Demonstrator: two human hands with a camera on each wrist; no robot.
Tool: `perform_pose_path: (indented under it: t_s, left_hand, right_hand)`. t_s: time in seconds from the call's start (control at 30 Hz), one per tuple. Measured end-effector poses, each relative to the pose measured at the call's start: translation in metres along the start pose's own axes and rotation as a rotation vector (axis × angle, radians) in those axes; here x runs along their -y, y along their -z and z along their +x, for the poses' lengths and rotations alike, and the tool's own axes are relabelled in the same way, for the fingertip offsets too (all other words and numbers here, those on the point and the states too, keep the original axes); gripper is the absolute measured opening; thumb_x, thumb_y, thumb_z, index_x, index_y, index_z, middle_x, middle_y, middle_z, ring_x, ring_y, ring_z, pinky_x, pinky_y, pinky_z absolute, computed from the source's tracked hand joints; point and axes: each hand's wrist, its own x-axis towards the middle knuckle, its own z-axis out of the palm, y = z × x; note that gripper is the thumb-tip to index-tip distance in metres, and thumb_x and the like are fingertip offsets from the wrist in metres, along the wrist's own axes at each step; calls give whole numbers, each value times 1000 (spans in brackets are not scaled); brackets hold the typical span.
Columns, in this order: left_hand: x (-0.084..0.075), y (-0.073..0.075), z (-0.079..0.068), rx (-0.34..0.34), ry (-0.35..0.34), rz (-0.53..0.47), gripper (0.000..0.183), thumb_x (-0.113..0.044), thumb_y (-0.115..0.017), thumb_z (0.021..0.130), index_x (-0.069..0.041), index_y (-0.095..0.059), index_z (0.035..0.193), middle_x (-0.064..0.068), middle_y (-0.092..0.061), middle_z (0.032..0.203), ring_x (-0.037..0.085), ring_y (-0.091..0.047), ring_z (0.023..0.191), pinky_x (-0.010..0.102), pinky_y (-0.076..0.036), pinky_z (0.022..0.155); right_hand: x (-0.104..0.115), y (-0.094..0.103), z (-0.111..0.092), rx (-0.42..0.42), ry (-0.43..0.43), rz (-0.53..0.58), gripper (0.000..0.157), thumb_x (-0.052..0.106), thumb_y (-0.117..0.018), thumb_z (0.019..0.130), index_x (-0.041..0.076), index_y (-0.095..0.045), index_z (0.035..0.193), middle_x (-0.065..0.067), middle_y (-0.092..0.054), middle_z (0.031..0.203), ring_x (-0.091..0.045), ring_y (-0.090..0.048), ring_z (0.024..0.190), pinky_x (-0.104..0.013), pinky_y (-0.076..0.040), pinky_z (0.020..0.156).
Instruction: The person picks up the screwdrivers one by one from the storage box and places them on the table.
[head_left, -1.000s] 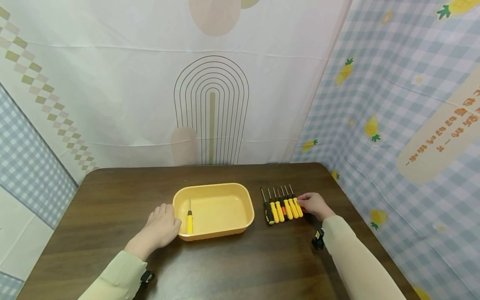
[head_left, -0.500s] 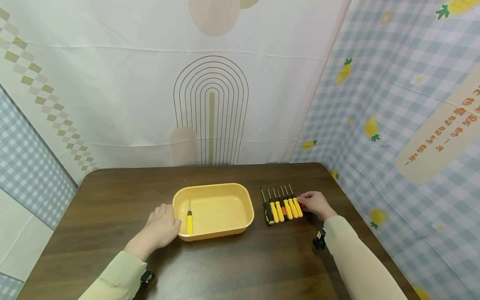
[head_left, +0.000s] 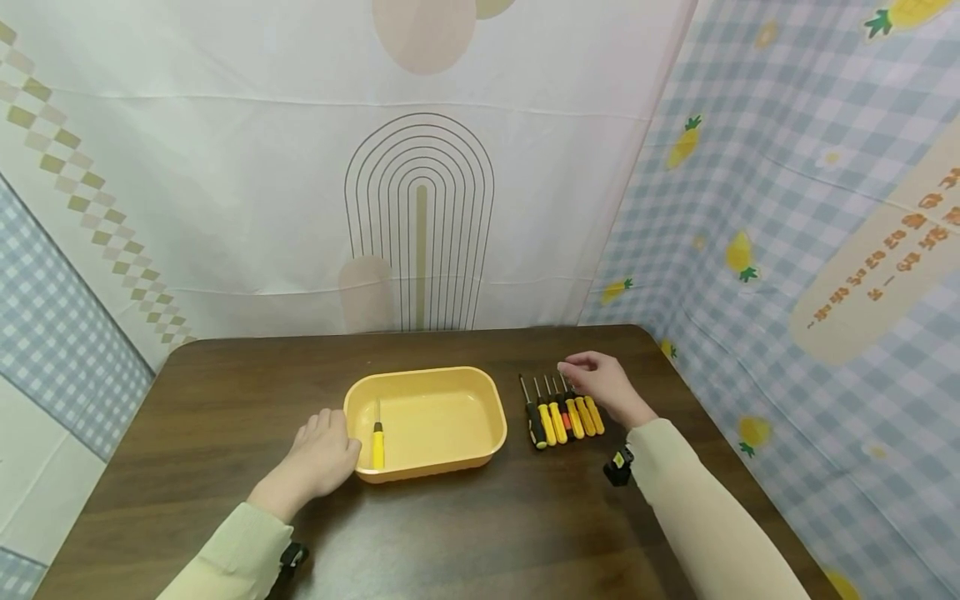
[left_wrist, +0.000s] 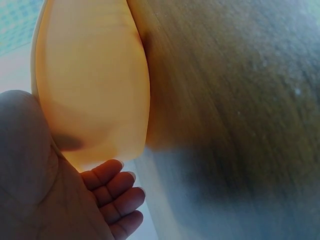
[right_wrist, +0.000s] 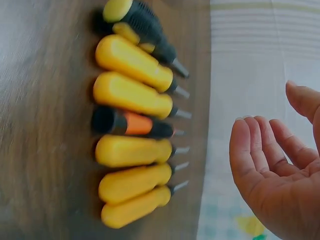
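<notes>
A yellow plastic basin (head_left: pixel 446 429) sits on the table, and a screwdriver with a yellow handle (head_left: pixel 378 450) lies inside it at the left. My left hand (head_left: pixel 321 454) holds the basin's left end. In the left wrist view its bent fingers (left_wrist: pixel 120 192) lie at the end wall, with the thumb (left_wrist: pixel 22 135) by the rim. To the right of the basin lies a row of several screwdrivers, among them a larger black one (head_left: pixel 535 423) and one with an orange band (head_left: pixel 567 421). My right hand (head_left: pixel 602 385) hovers above their shafts at the row's right end, fingers loosely bent, holding nothing.
The dark wooden table (head_left: pixel 465 542) ends at the back against a white printed cloth (head_left: pixel 262 192). A blue checked cloth (head_left: pixel 810 275) with pineapples hangs along the right side.
My right hand has left the handle at the row's right end and moved up and left over the shafts. My left hand and the basin have stayed in place.
</notes>
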Motion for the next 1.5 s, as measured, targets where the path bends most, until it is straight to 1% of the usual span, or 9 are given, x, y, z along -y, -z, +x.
perform_pose_path:
  t_s: [0.13,0.27,0.47,0.7,0.9,1.13,1.2,1.37,1.5]
  left_hand:
    - [1,-1,0,4,2,-3,28,-20,-46,90,6,-47,100,14,-42,93,33,-42,89,51,-35,82]
    - [2,-1,1,10,6,-3,27,-21,-46,90,5,-47,100,13,-42,93,32,-41,89,51,-35,82]
    - [2,-1,1,6,2,-2,27,-21,-47,90,5,-47,99,13,-42,93,32,-41,89,51,-35,81]
    - [0,0,0,7,5,1,27,-21,-47,90,4,-47,100,13,-42,93,32,-42,90,50,-36,83]
    - [0,0,-1,8,2,9,27,-21,-47,91,4,-47,100,13,-42,92,32,-42,89,50,-36,82]
    - [3,-2,0,-2,-5,10,28,-21,-47,90,5,-47,101,13,-42,92,32,-42,89,51,-36,82]
    - [3,-3,1,-4,-5,12,28,-22,-47,90,5,-47,100,13,-42,92,33,-42,89,51,-36,82]
    - [2,-2,1,-6,-5,18,28,-22,-47,90,4,-46,100,13,-42,93,33,-41,90,51,-35,82]
    - [1,-1,0,-6,-4,19,28,-22,-47,91,5,-47,100,13,-42,93,33,-42,90,51,-36,83]
  right_hand:
    - [16,-13,-1,33,39,5,54,40,-65,91,4,-55,129,-17,-58,120,-34,-59,107,-50,-47,90]
    - [29,-24,-2,53,56,-14,55,42,-66,89,5,-56,129,-16,-60,118,-28,-63,100,-49,-49,88]
    - [43,-41,-4,71,70,-47,57,46,-67,87,7,-57,128,-14,-63,116,-27,-65,97,-48,-50,86]
    - [57,-64,-4,93,95,-57,53,44,-69,86,9,-60,125,-8,-66,109,-22,-67,91,-39,-54,79]
    - [70,-88,-6,134,109,-15,50,39,-71,86,7,-60,124,-6,-66,107,-28,-66,95,-36,-54,76]
    - [78,-121,-6,217,135,4,44,36,-71,87,9,-62,120,-7,-64,107,-36,-64,99,-46,-52,82]
    - [80,-130,-6,233,138,15,43,36,-72,86,9,-62,118,-7,-64,105,-38,-63,99,-47,-52,83]
    - [81,-153,-7,261,142,18,45,33,-73,86,4,-62,118,-7,-65,102,-37,-63,99,-45,-53,81]
    - [79,-174,-8,272,126,-9,45,32,-73,86,2,-62,117,-6,-65,99,-34,-65,93,-44,-54,77]
